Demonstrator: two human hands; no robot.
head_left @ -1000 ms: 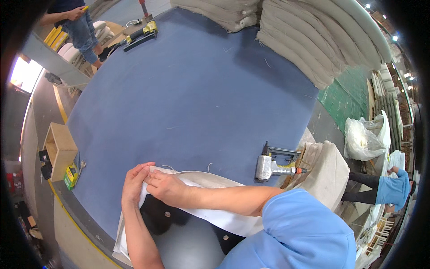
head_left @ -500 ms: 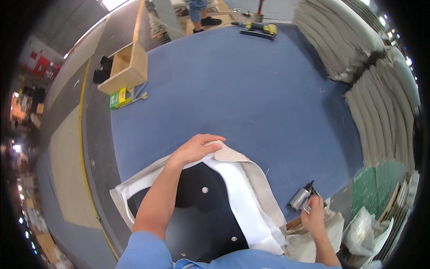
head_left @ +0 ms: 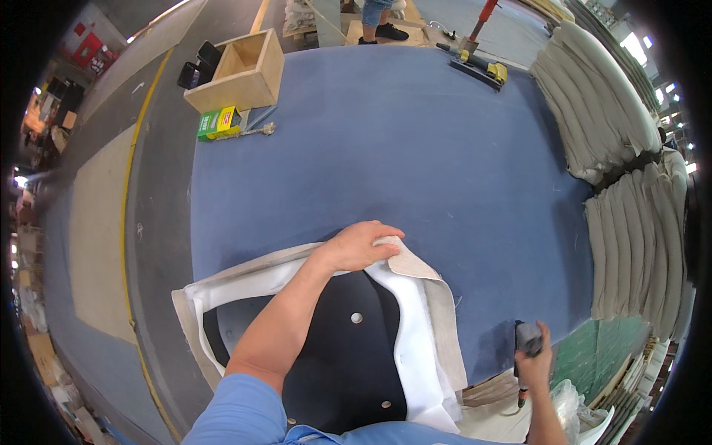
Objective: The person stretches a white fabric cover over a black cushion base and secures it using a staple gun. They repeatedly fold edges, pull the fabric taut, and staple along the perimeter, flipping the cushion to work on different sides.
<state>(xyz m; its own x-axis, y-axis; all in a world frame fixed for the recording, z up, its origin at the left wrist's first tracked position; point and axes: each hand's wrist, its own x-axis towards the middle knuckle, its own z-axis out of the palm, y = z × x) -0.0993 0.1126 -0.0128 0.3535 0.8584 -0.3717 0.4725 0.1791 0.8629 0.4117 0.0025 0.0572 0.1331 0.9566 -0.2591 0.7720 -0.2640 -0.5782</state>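
Note:
In front of me lies a black panel (head_left: 326,371) with round holes, edged with white padding (head_left: 412,348) and beige fabric (head_left: 437,297). My left hand (head_left: 360,246) is closed on the fabric at the panel's far corner, its fingers folding the edge over the padding. Off to the right, my right hand (head_left: 535,363) grips what looks like an air staple gun (head_left: 527,338), raised at the table's right side and apart from the panel. A red-and-black fitting shows below that hand. The tool's nose is hard to make out.
The blue table top (head_left: 356,148) stretches ahead. At far left stand an open wooden box (head_left: 241,93) and a green-yellow carton (head_left: 220,123). A yellow-black power tool (head_left: 478,70) lies at the far edge. Stacked beige padded pieces (head_left: 630,245) line the right. Someone's legs (head_left: 376,15) show beyond.
My right hand has taken hold of the tool and lifted it from the table. My left hand still holds the fabric corner. The view has shifted.

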